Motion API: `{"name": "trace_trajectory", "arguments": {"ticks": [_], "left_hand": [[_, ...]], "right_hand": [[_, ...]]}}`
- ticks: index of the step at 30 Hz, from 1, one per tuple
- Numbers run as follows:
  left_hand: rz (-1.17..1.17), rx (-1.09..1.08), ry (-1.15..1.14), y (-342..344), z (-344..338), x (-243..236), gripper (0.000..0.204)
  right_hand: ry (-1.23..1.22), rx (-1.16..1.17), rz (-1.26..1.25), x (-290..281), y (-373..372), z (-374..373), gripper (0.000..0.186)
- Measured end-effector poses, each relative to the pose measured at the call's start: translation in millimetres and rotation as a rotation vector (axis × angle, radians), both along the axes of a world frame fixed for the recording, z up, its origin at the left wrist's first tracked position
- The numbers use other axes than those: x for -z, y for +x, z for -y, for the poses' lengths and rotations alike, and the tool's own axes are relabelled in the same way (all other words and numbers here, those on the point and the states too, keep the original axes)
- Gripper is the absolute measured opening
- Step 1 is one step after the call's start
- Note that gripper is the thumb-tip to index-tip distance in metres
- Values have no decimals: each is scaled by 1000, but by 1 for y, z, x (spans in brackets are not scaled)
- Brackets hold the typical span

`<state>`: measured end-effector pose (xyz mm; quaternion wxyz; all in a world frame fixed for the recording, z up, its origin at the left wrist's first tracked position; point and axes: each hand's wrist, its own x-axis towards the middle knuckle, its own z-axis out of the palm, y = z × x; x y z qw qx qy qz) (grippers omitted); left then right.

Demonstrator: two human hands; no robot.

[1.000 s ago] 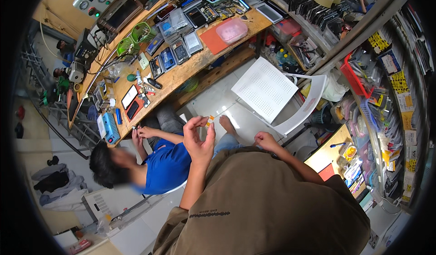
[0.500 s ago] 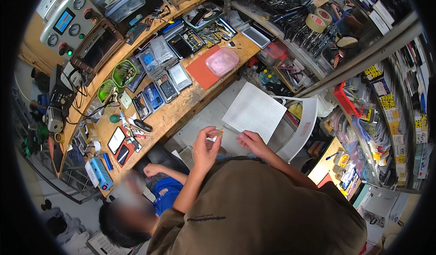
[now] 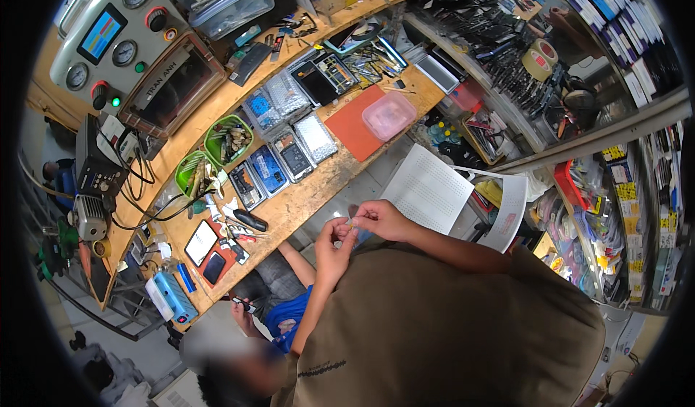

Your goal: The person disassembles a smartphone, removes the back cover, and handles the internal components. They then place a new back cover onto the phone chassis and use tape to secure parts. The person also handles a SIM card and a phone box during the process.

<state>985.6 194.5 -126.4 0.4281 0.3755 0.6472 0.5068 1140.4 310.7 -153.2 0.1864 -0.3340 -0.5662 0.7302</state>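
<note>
My left hand [image 3: 333, 249] is raised in front of my body, its fingers pinched together on a small piece with a yellowish tip [image 3: 352, 224], too small to name. From the other side my right hand [image 3: 384, 221] meets it, thumb and fingers closed at that same piece. The fingers of both hands cover most of it. Both hands are in the air between the workbench edge and a white perforated chair [image 3: 431, 190].
On the wooden workbench [image 3: 308, 204] lie opened phones [image 3: 293, 157], green baskets [image 3: 228, 140], a pink plastic box [image 3: 389, 115] on an orange mat [image 3: 347, 128] and hand tools. A person in blue [image 3: 289, 320] sits close at my left. Packed shelves [image 3: 579, 219] stand at right.
My right hand has moved left and joined my left hand at the small piece. The view has shifted. The seated person's hand now holds a small dark device.
</note>
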Motion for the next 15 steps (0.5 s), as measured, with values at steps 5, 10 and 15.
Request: {"name": "trace_trajectory", "arguments": {"ticks": [5, 10, 15], "left_hand": [[22, -148, -3, -35, 7, 23, 12], [-32, -369, -62, -61, 1, 34, 7], [89, -718, -64, -75, -51, 34, 10]], "right_hand": [[-2, -371, 23, 3, -50, -32, 22], [-74, -552, 41, 17, -104, -76, 22], [306, -588, 213, 40, -132, -162, 23]]}}
